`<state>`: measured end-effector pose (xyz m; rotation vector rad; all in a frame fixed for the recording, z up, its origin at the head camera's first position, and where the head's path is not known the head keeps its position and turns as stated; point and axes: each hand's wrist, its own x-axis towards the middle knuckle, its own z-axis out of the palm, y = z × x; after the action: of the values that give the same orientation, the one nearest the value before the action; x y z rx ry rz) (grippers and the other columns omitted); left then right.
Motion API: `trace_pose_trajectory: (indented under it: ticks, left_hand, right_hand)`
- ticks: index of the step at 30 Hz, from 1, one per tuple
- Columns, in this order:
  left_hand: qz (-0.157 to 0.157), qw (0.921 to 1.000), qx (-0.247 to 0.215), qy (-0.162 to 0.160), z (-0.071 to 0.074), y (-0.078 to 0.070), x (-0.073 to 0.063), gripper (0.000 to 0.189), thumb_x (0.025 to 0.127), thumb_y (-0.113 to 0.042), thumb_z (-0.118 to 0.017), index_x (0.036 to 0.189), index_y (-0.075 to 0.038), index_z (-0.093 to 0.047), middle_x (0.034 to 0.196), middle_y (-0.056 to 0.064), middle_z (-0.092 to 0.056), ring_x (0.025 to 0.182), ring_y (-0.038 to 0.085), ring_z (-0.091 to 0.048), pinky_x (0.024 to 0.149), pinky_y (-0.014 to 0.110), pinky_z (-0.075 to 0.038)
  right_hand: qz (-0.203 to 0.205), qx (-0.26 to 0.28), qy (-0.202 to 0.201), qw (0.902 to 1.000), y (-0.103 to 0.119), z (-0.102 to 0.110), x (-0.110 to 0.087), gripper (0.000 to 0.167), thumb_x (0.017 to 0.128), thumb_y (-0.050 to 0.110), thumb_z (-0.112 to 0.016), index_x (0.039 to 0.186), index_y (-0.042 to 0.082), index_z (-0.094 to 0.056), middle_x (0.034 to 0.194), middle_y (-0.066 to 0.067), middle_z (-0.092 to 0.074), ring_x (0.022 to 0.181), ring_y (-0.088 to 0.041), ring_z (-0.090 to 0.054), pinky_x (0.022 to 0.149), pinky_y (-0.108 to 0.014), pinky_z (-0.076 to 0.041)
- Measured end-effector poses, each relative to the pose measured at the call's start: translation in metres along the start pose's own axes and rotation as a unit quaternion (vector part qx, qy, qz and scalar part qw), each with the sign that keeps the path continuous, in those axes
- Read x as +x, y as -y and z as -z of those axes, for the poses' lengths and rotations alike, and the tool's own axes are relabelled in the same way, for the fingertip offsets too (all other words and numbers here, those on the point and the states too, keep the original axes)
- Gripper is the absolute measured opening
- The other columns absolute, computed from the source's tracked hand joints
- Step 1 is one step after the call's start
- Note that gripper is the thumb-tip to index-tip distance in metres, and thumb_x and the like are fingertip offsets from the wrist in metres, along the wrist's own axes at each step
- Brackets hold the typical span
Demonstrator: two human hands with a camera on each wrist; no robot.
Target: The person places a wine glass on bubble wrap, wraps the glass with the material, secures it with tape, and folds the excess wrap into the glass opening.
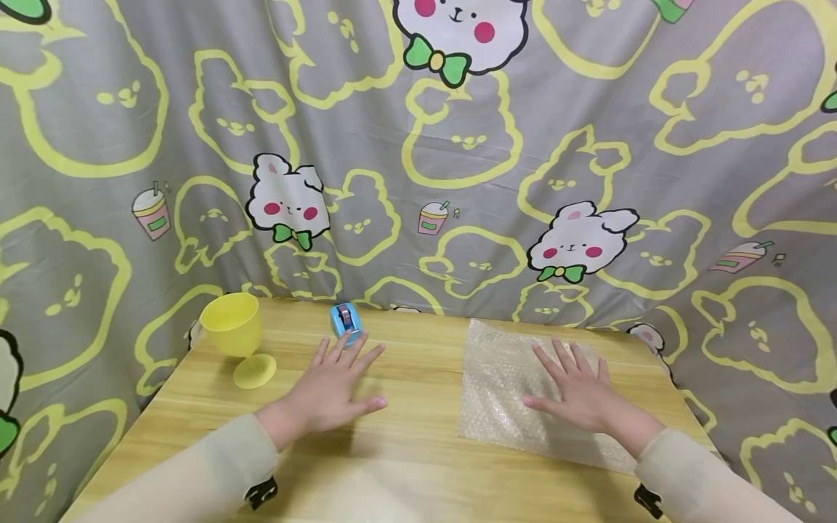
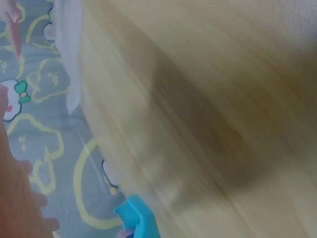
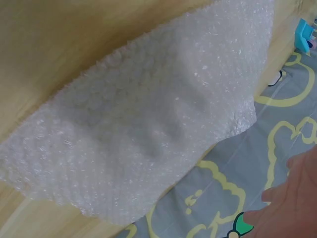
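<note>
My left hand [image 1: 332, 388] hovers over the wooden table with fingers spread, its fingertips overlapping a blue tape dispenser [image 1: 342, 317] in the head view. To its left a yellow plastic goblet [image 1: 232, 328] stands on its round foot. With fingers spread too, my right hand [image 1: 578, 392] is held above a sheet of bubble wrap [image 1: 497, 392] that lies flat on the table. The right wrist view shows the hand's shadow falling across the bubble wrap [image 3: 148, 119]. Neither hand holds anything. In the left wrist view the dispenser [image 2: 141, 218] shows at the bottom edge.
A grey curtain [image 1: 366, 145] with yellow outlines and cartoon rabbits hangs behind and at both sides of the table [image 1: 405, 472]. The goblet is near the table's left edge. The dispenser sits close to the back edge, and the bubble wrap reaches it at the right.
</note>
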<state>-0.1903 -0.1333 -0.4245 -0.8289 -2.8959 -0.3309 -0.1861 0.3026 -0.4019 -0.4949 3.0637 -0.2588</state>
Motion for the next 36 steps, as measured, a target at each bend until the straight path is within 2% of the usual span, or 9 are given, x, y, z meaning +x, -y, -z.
trace_pose_trajectory:
  ticks: [7, 14, 23, 28, 31, 33, 36]
  left_hand:
    - [-0.012, 0.9998, 0.006, 0.018, -0.003, -0.008, 0.000, 0.087, 0.093, -0.078, -0.034, 0.160, -0.024, -0.024, 0.165, 0.013, -0.014, 0.150, 0.041, -0.007, 0.117, 0.065, -0.004]
    - [-0.019, 0.9992, 0.001, 0.037, -0.012, -0.019, 0.006, 0.088, 0.092, -0.079, -0.032, 0.161, -0.025, -0.023, 0.166, 0.010, -0.010, 0.150, 0.041, -0.007, 0.118, 0.062, 0.002]
    - [-0.049, 0.9979, -0.008, 0.042, -0.027, -0.034, 0.010, 0.084, 0.095, -0.075, -0.034, 0.160, -0.023, -0.026, 0.165, 0.012, -0.016, 0.149, 0.043, -0.015, 0.117, 0.065, -0.010]
    - [-0.058, 0.9967, -0.024, 0.051, -0.034, -0.042, 0.014, 0.082, 0.096, -0.073, -0.037, 0.160, -0.024, -0.025, 0.166, 0.011, -0.014, 0.150, 0.042, -0.014, 0.117, 0.065, -0.010]
    - [-0.062, 0.9955, -0.034, 0.063, -0.040, -0.048, 0.017, 0.083, 0.095, -0.075, -0.032, 0.161, -0.026, -0.023, 0.166, 0.009, -0.012, 0.150, 0.041, -0.011, 0.118, 0.064, -0.009]
    - [-0.066, 0.9944, -0.039, 0.072, -0.043, -0.052, 0.019, 0.084, 0.094, -0.077, -0.028, 0.161, -0.026, -0.022, 0.167, 0.009, -0.011, 0.151, 0.040, -0.010, 0.118, 0.063, -0.008]
    - [-0.077, 0.9929, -0.047, 0.077, -0.046, -0.057, 0.021, 0.083, 0.095, -0.076, -0.028, 0.161, -0.025, -0.022, 0.167, 0.009, -0.012, 0.150, 0.041, -0.012, 0.118, 0.063, -0.010]
  right_hand:
    - [0.001, 0.001, 0.003, 1.0000, -0.005, -0.008, -0.004, 0.092, 0.090, 0.067, -0.058, 0.162, 0.023, -0.018, 0.163, -0.027, -0.013, 0.144, -0.057, -0.007, 0.101, -0.083, 0.001]
    - [-0.007, 0.011, 0.006, 0.9999, -0.006, -0.014, -0.008, 0.088, 0.091, 0.061, -0.061, 0.161, 0.022, -0.023, 0.162, -0.027, -0.013, 0.144, -0.057, -0.009, 0.101, -0.083, 0.002]
    - [-0.005, 0.008, 0.002, 0.9999, -0.007, -0.021, -0.011, 0.087, 0.091, 0.063, -0.060, 0.157, 0.015, -0.032, 0.161, -0.028, -0.015, 0.142, -0.059, -0.014, 0.102, -0.083, 0.000]
    - [0.002, 0.013, -0.012, 0.9998, -0.008, -0.027, -0.014, 0.084, 0.091, 0.060, -0.062, 0.156, 0.015, -0.034, 0.160, -0.029, -0.019, 0.140, -0.061, -0.017, 0.101, -0.084, -0.001]
    - [0.013, 0.014, -0.024, 0.9995, -0.014, -0.036, -0.014, 0.084, 0.092, 0.059, -0.062, 0.159, 0.020, -0.029, 0.159, -0.030, -0.020, 0.138, -0.062, -0.020, 0.099, -0.085, 0.000]
    - [0.021, 0.018, -0.037, 0.9989, -0.016, -0.039, -0.015, 0.083, 0.091, 0.057, -0.063, 0.158, 0.021, -0.031, 0.157, -0.032, -0.023, 0.136, -0.065, -0.021, 0.096, -0.086, -0.001]
    - [0.018, 0.022, -0.033, 0.9990, -0.016, -0.042, -0.015, 0.083, 0.092, 0.057, -0.062, 0.159, 0.021, -0.029, 0.157, -0.032, -0.023, 0.136, -0.064, -0.020, 0.096, -0.087, -0.002]
